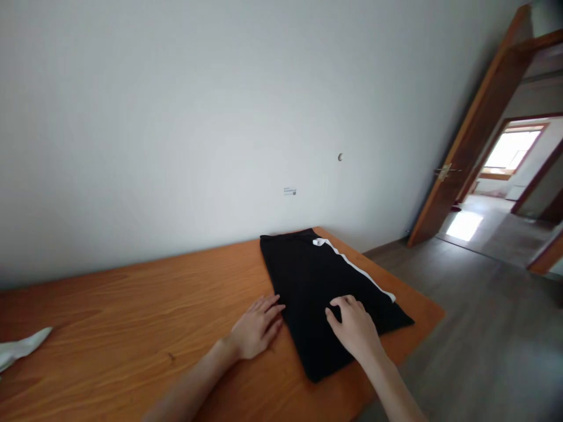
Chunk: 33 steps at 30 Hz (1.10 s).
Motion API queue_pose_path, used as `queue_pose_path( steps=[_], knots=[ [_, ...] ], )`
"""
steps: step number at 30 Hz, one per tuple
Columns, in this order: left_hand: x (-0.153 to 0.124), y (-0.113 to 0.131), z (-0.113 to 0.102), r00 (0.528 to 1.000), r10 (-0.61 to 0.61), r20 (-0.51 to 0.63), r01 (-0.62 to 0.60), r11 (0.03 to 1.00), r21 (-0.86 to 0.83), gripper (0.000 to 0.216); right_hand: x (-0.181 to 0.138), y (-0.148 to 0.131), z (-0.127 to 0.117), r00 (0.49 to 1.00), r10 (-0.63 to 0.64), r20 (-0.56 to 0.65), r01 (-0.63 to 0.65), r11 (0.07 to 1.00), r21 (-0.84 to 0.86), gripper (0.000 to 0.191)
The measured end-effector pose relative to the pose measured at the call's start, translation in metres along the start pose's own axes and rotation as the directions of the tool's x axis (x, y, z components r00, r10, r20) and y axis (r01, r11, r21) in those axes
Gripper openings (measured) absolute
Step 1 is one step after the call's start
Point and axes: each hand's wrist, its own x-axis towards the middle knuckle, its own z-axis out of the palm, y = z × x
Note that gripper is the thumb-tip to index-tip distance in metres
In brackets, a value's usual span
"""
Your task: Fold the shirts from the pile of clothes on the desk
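A black garment (303, 281) lies flat and folded near the right end of the wooden table, with a white strip (358, 268) running along its right side. Whether it is shorts, trousers or something else I cannot tell. My left hand (257, 327) rests palm down on the wood, its outstretched fingertips at the garment's left edge. Over the lower right part of the cloth is my right hand (354, 325), fingers bent and thumb apart, with no cloth visibly gripped. Whether its fingertips touch the fabric is unclear.
The wooden table (145, 310) runs along a pale wall (185, 129). White cloth (26, 347) lies at its far left, partly out of view. Beyond the right edge are the grey floor (475, 328) and an open wooden door (470, 140).
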Motion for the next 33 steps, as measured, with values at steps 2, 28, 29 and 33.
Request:
queue_pose_path(
  steps=[2,28,29,33],
  knots=[
    [-0.029,-0.003,-0.008,1.0,-0.022,-0.008,0.023,0.996,0.083,0.033,0.0,-0.033,0.004,0.991,-0.127,0.051,0.125,0.991,0.041,0.022],
    [-0.16,-0.059,-0.11,0.271,-0.708,-0.652,-0.009,0.675,-0.738,0.016,0.023,-0.233,0.112,0.822,-0.563,0.086,0.493,0.779,0.387,0.05],
    [-0.159,-0.061,-0.11,0.252,-0.725,-0.641,-0.038,0.655,-0.755,0.017,0.025,-0.232,0.114,0.818,-0.567,0.098,0.49,0.776,0.398,0.051],
    [-0.162,-0.068,-0.116,0.193,-0.8,-0.569,-0.175,0.542,-0.822,0.024,0.027,-0.235,0.115,0.815,-0.559,0.149,0.469,0.789,0.396,0.051]
  ],
)
